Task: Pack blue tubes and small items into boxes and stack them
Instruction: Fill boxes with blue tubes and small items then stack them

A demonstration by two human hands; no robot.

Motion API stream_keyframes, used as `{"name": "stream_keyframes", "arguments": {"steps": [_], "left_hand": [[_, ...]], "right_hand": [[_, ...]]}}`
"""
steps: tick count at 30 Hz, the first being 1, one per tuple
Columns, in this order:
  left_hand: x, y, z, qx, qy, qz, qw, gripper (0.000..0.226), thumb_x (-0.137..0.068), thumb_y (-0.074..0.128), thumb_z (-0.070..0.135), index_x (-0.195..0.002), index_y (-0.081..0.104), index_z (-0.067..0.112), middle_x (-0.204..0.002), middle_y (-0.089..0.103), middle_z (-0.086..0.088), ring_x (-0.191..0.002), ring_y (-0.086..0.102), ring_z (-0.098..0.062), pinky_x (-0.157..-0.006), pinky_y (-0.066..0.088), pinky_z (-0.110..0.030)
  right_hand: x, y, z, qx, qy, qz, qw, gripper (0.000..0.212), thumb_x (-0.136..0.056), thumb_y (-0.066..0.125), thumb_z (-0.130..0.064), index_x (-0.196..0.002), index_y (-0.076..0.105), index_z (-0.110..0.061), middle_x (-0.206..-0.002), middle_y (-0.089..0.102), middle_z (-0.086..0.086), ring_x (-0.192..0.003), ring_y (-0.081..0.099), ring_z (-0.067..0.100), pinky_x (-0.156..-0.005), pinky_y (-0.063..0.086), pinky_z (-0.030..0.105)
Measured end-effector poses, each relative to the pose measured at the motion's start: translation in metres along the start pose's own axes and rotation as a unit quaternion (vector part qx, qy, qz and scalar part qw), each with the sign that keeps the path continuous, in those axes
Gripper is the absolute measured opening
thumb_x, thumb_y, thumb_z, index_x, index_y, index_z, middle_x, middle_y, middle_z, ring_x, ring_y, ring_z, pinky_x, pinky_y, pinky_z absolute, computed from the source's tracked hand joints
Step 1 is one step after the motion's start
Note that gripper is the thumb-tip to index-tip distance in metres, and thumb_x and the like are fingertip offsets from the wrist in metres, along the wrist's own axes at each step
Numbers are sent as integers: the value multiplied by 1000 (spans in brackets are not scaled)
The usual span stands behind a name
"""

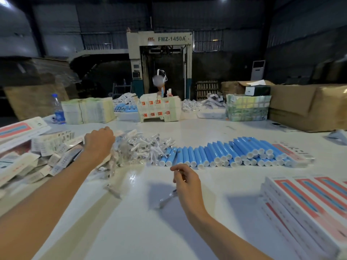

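I see left hand [99,141] curled, knuckles up, over heap of clear packets [139,147]; grip unclear. Right hand [185,180] pinches small clear packet [169,197] above white table [131,231]. Blue tubes [225,153] lie rowed beyond; boxes [308,205] stacked right.

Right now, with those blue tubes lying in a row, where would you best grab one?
Take a front-row blue tube by its blue barrel just behind the white cap, coming from above with the right hand. The tubes lie flat, packed side by side with caps toward the person, so only the tops are free for fingers.
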State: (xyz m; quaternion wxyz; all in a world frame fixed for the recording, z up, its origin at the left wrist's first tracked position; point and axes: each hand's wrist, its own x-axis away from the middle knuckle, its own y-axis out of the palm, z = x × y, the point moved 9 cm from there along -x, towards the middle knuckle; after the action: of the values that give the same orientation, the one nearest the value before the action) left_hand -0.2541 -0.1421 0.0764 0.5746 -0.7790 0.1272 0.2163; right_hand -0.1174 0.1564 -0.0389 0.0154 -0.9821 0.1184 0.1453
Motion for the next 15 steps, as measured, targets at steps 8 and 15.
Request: {"name": "stream_keyframes", "arguments": {"steps": [8, 15], "left_hand": [[93, -43, 20, 356, 33, 4, 934, 20, -109, 53, 39, -110, 41, 23, -87, 64, 0, -60, 59, -16, -43, 37, -27], [138, -40, 78, 404, 63, -29, 912, 80, -94, 79, 31, -156, 31, 19, -149, 45, -11, -135, 46, -32, -105, 46, -44]], "right_hand": [[3, 1, 0, -6, 1, -5, 1000, 28, -96, 49, 0, -96, 72, -18, -62, 54, -13, -66, 48, 15, -59, 45, 39], [6, -6, -7, 15, -21, 16, 1000, 28, -97, 50, 0, -97, 72, -16, -73, 60, 0, -65, 53, 10, -54, 46, 20]]}}
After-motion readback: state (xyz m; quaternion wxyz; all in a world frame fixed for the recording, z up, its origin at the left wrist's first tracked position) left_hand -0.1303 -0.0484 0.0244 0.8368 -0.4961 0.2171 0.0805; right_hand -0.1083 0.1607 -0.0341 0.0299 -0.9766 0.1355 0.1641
